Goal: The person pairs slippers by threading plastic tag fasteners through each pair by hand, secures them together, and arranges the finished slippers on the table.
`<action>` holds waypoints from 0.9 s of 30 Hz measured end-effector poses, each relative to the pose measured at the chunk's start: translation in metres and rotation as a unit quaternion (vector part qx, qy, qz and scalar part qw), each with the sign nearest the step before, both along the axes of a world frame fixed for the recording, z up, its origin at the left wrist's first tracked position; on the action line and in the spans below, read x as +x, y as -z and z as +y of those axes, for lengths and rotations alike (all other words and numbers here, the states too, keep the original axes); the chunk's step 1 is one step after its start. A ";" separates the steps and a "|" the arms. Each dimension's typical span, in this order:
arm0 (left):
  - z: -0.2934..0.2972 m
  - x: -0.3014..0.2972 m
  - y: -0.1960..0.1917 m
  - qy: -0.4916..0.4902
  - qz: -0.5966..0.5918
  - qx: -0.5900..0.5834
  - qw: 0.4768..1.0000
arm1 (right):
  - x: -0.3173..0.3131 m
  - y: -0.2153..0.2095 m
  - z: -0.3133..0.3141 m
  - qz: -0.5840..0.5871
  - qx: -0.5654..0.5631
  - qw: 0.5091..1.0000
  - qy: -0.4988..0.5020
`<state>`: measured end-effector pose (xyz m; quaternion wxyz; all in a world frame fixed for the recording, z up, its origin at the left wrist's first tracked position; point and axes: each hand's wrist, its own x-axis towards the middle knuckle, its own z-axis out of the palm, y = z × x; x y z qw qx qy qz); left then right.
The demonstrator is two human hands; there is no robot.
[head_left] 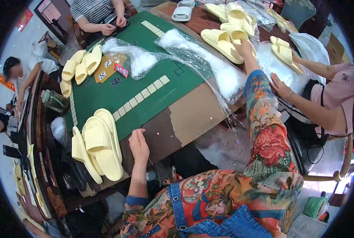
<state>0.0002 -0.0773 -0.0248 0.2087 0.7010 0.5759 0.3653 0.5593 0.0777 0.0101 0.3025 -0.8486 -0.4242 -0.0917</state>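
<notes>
My right hand is stretched out to the far right of the table, its fingers closed on a pale yellow slipper. Beside that one lies another yellow slipper, and several more are heaped behind. Close to the table's near edge is my left hand, its fingers drawn together in a pinch; whatever is between them is too small to name. To its left, a group of ribbed yellow slippers leans together at the table corner.
Bundles of clear plastic bags stretch across the green table mat. Cream tiles stand in rows. At right, a co-worker's hand rests on clear plastic near more slippers. A person in stripes sits opposite.
</notes>
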 end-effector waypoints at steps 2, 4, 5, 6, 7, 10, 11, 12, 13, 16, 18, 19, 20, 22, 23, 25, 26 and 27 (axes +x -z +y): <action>0.002 -0.002 0.000 -0.014 -0.034 -0.041 0.998 | 0.002 -0.001 0.016 -0.048 -0.024 0.999 -0.007; 0.001 -0.010 -0.002 -0.036 -0.031 -0.058 0.997 | -0.024 -0.007 0.038 -0.017 -0.035 0.998 -0.048; -0.001 -0.015 -0.004 -0.043 -0.030 -0.078 0.996 | -0.043 -0.008 0.048 0.010 -0.050 0.996 -0.074; -0.002 -0.009 -0.013 -0.040 -0.024 -0.061 0.997 | -0.039 0.000 0.050 -0.008 -0.002 0.998 -0.057; -0.001 -0.003 -0.012 -0.048 -0.037 -0.059 0.996 | -0.025 0.010 0.050 -0.031 0.046 0.998 -0.040; 0.000 -0.005 -0.006 -0.027 -0.069 -0.042 0.996 | -0.018 0.013 0.056 0.030 0.015 0.998 0.058; 0.001 -0.004 -0.006 -0.044 -0.073 -0.036 0.996 | -0.014 0.012 0.052 0.048 0.003 0.997 0.064; 0.001 -0.005 -0.009 -0.032 -0.064 -0.014 0.997 | -0.018 0.009 0.050 0.115 0.047 0.991 0.050; 0.000 -0.004 -0.010 -0.014 -0.056 0.006 0.998 | -0.023 0.004 0.051 0.113 0.049 0.992 0.039; 0.001 -0.006 -0.009 -0.018 -0.062 0.018 0.998 | -0.036 -0.025 0.049 0.069 0.130 0.988 0.053; 0.001 -0.005 -0.008 -0.010 -0.066 0.037 0.997 | -0.049 -0.057 0.043 0.037 0.241 0.969 -0.042; 0.001 -0.005 -0.008 -0.010 -0.061 0.033 0.998 | -0.062 -0.070 0.037 0.035 0.246 0.968 -0.041; 0.000 -0.006 -0.009 -0.010 -0.056 0.032 0.998 | -0.084 -0.085 0.031 0.075 0.289 0.947 -0.116; -0.002 -0.010 -0.010 -0.011 -0.149 0.000 0.989 | -0.132 -0.114 0.009 0.082 0.298 0.930 -0.200; -0.001 -0.007 -0.010 -0.003 -0.247 -0.039 0.968 | -0.156 -0.133 -0.018 0.039 0.269 0.942 -0.199; -0.010 -0.020 -0.006 -0.014 -0.305 0.007 0.952 | -0.235 -0.139 -0.053 0.158 0.254 0.913 -0.276; -0.017 -0.024 -0.011 -0.040 -0.343 0.023 0.938 | -0.232 -0.122 -0.050 0.059 0.211 0.926 -0.307; -0.019 -0.021 -0.016 -0.054 -0.389 0.033 0.919 | -0.258 -0.129 -0.076 0.114 0.225 0.914 -0.317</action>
